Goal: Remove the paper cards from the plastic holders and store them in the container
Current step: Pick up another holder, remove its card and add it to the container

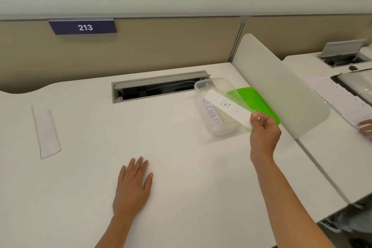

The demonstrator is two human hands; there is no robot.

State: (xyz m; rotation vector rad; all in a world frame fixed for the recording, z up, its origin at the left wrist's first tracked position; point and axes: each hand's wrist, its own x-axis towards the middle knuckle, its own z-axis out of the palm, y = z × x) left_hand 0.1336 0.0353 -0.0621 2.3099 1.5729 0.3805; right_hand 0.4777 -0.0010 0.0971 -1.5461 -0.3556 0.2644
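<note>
Right hand [264, 130] pinching card [227, 105] marked CAT over clear container [216, 106], second card [211, 114] inside container, green lid [259, 102] just right of container, left hand [133, 185] flat on desk [181, 167], well left of container, plastic holder [46, 133] far left of container

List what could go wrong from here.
The right hand pinches only one end of the CAT card, so it may bend or catch the container rim and miss. The light container could slide if bumped; the left hand lies flat on the desk, not steadying it.
</note>
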